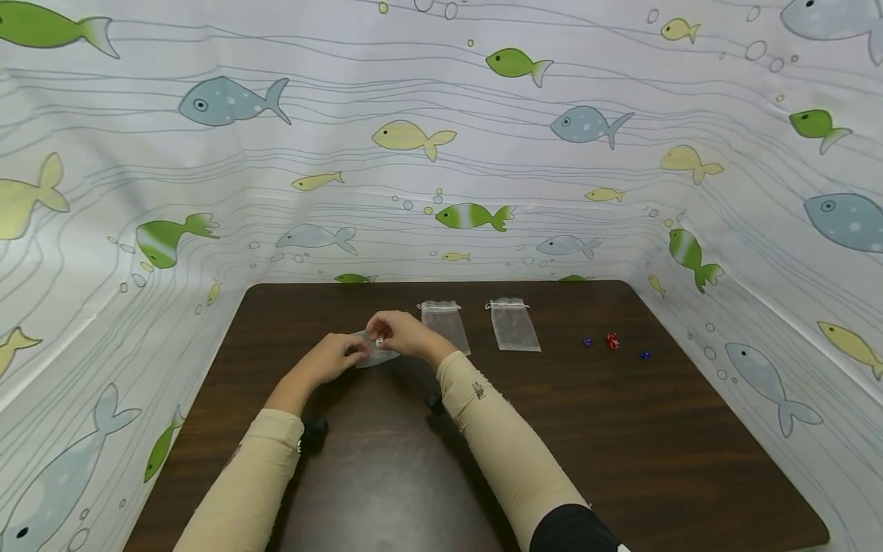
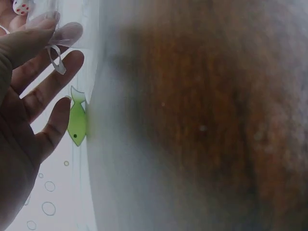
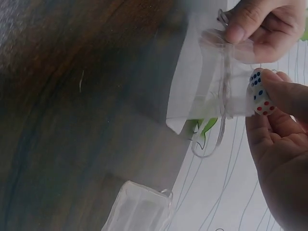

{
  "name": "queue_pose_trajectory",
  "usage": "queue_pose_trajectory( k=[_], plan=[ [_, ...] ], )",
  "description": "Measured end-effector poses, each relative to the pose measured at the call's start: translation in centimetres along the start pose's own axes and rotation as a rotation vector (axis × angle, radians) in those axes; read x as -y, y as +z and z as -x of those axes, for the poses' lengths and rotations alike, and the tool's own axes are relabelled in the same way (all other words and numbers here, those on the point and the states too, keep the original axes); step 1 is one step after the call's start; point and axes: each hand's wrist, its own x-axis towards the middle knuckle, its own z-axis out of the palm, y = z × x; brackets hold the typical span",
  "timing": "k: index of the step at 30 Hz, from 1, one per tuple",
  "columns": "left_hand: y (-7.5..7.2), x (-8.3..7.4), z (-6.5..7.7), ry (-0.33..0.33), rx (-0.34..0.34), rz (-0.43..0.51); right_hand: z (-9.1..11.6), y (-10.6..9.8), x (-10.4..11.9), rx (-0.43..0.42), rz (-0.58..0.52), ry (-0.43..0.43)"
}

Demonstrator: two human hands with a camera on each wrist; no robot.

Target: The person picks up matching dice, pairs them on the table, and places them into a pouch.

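A sheer white drawstring bag (image 1: 378, 357) is held near the back left of the table. My left hand (image 1: 334, 357) pinches its top edge between thumb and fingertips, and the other fingers are spread in the left wrist view. A white die (image 3: 261, 94) with blue and red dots is gripped between the thumb and fingers of my right hand (image 1: 402, 334). In the right wrist view the die is right at the mouth of the bag, whose drawstring loop (image 3: 211, 149) hangs down.
Two more sheer bags, one nearer (image 1: 444, 322) and one farther right (image 1: 515, 326), lie flat on the dark wooden table (image 1: 552, 429). On the right are a blue die (image 1: 588, 342), red dice (image 1: 613, 341) and another blue die (image 1: 645, 355). A fish-patterned curtain (image 1: 441, 176) surrounds the table.
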Motion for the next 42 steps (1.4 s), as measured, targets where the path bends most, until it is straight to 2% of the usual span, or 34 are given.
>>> queue_pose_trajectory(
  k=[5,13,24,30,36,38,42],
  plan=[
    [0.0,-0.1,-0.2,0.022,-0.03,-0.005,-0.2,0.2,0.1,-0.01,0.039,0.008],
    [-0.2,-0.4,-0.2,0.002,-0.026,-0.005,-0.2,0.3,0.3,-0.006,0.125,-0.033],
    [-0.2,-0.5,0.2,-0.016,-0.044,0.013,-0.1,0.7,0.3,-0.022,0.143,-0.038],
    [-0.3,-0.4,0.4,-0.019,-0.05,0.025,0.1,0.6,0.1,-0.058,0.123,0.015],
    [-0.4,-0.1,0.5,-0.041,-0.058,-0.004,0.5,0.4,-0.9,0.075,0.142,0.135],
    [-0.5,-0.1,0.5,-0.054,-0.059,-0.005,0.6,0.5,-1.1,0.094,0.162,0.141],
    [-1.0,-0.6,0.5,-0.07,-0.067,0.007,0.5,0.3,-1.0,0.055,0.169,0.113]
  ],
)
